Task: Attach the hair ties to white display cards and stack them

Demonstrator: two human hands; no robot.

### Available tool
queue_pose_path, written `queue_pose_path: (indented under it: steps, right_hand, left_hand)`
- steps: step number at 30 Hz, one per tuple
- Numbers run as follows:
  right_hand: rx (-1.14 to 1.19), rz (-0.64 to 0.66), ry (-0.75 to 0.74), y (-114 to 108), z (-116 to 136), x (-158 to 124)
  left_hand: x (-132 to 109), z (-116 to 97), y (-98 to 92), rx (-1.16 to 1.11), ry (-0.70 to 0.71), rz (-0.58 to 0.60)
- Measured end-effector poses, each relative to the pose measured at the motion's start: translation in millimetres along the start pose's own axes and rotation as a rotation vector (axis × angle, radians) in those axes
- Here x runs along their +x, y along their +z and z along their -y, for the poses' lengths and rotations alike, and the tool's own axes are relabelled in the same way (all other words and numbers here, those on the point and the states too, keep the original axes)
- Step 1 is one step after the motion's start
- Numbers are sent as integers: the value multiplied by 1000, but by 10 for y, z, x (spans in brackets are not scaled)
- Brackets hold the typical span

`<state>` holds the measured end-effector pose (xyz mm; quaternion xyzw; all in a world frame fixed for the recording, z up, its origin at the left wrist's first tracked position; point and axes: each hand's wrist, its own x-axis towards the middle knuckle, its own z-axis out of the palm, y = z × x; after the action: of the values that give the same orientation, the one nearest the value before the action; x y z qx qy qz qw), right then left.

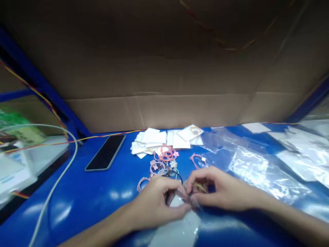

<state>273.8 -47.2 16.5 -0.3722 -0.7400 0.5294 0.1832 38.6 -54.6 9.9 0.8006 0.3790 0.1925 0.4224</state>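
My left hand [160, 202] is closed with thumb and fingers pinched at the upper end of a white card [177, 231], which looks to be in a glossy clear sleeve. Against its fingertips press those of my right hand [223, 190], also closed. A tan elastic hair tie [199, 187] shows inside the curl of my right fingers. Where the fingertips meet, details are blurred and partly hidden. Just beyond my hands lies a pile of hair ties [156, 166] in pink, lilac and black, some with flower or star charms. A single pink hair tie [197, 160] lies apart to the right.
White cards [151, 139] lie stacked at the back of the blue table [102, 195]. A phone [106, 152] is to the left, near a pale cable [58, 181]. Clear plastic bags [249, 164] spread over the right side. A cardboard wall [180, 109] closes the back.
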Motion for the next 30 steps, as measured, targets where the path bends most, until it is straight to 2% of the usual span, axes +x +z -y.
queue_pose_path:
  steps: [24, 30]
  right_hand:
    - [4, 10, -46, 43, -5, -3]
    - [55, -65, -44, 59, -29, 20]
  left_hand:
    - [-3, 9, -18, 66, -7, 73]
    - [-9, -12, -8, 31, 10, 4]
